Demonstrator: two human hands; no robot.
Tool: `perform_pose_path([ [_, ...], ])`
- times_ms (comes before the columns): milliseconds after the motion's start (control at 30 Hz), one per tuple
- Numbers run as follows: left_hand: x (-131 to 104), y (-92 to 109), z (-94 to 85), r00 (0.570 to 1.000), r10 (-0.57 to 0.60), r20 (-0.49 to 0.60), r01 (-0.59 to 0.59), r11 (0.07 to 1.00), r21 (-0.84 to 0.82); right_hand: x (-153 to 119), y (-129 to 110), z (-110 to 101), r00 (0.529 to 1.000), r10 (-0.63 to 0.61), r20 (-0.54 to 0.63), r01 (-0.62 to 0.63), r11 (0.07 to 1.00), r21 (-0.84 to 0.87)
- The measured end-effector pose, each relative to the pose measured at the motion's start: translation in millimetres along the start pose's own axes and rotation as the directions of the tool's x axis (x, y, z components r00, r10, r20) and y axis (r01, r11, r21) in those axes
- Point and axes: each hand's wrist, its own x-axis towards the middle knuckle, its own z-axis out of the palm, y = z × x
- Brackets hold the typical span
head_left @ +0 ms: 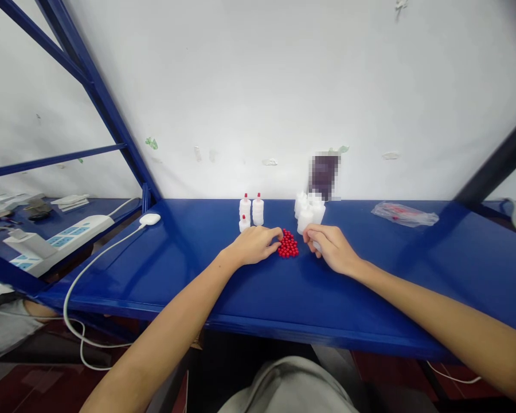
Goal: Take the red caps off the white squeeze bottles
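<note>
A small pile of red caps (288,245) lies on the blue table between my hands. My left hand (258,245) reaches to the pile's left edge, its thumb and forefinger curved and a little apart; no cap shows between them. On the other side, my right hand (332,248) is closed around a white plastic bottle (317,246), which the fingers mostly hide. Just behind that hand stands a cluster of white bottles (306,218) with no red tips visible. Beyond my left hand are three white bottles (258,212) with red caps on, the nearest partly covered by the hand.
A clear plastic bag (404,214) with something red inside lies at the right. A dark pixelated patch (324,174) appears against the wall. At the left are a white plug-like device (149,219) with a cable, a power strip (69,238) and blue frame posts (107,109).
</note>
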Motion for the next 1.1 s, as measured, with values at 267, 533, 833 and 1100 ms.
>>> perform_pose_path([
  [267, 2.8, 21.1, -7.9, 0.962, -0.046, -0.270, -0.018, 0.973, -0.230, -1.1, -1.3, 2.0, 0.995, -0.092, 0.047, 0.090, 0.995, 0.049],
  [533, 3.4, 49.8, 5.1, 0.965, 0.138, -0.223, -0.195, 0.946, -0.258, -4.0, -8.0, 4.3, 0.956, -0.252, 0.149, 0.239, 0.966, 0.101],
  [833, 2.5, 50.4, 6.5, 0.972, 0.130, -0.198, -0.189, 0.929, -0.317, -5.3, -9.4, 3.8, 0.964, -0.227, 0.138, 0.206, 0.967, 0.150],
  [1100, 2.6, 47.3, 10.0, 0.968, 0.101, -0.229, -0.186, 0.901, -0.392, -7.4, -12.8, 5.3, 0.976, -0.184, 0.117, 0.174, 0.981, 0.090],
])
